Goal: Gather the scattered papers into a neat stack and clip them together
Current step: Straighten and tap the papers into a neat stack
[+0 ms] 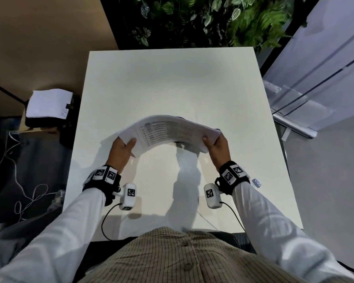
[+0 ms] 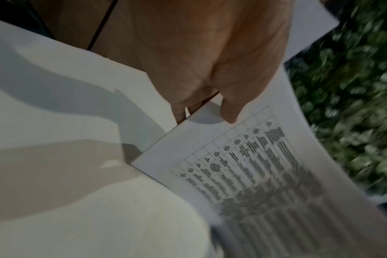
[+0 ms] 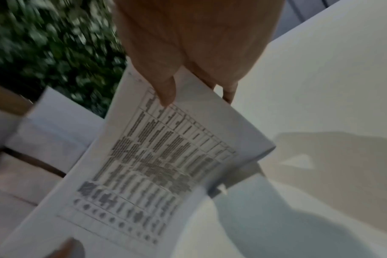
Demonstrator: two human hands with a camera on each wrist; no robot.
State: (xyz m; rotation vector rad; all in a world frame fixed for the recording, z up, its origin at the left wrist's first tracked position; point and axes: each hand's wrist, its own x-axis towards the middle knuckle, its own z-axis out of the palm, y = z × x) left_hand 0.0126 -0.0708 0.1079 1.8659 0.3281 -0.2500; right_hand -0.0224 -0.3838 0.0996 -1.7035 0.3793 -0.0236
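Both hands grip the papers [image 1: 172, 131] above the white surface [image 1: 168, 82], the left hand [image 1: 121, 150] pinching one short edge and the right hand [image 1: 218, 148] the other, thumbs on top and fingers beneath. Between them the sheets arch upward, so the bundle looks light, limp and liable to fan or slide apart. Holding at both ends near the corners seems wise. No clip can be made out.

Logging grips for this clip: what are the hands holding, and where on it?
Both hold the stack of papers above the table: left hand pinches its left short edge, right hand its right short edge.
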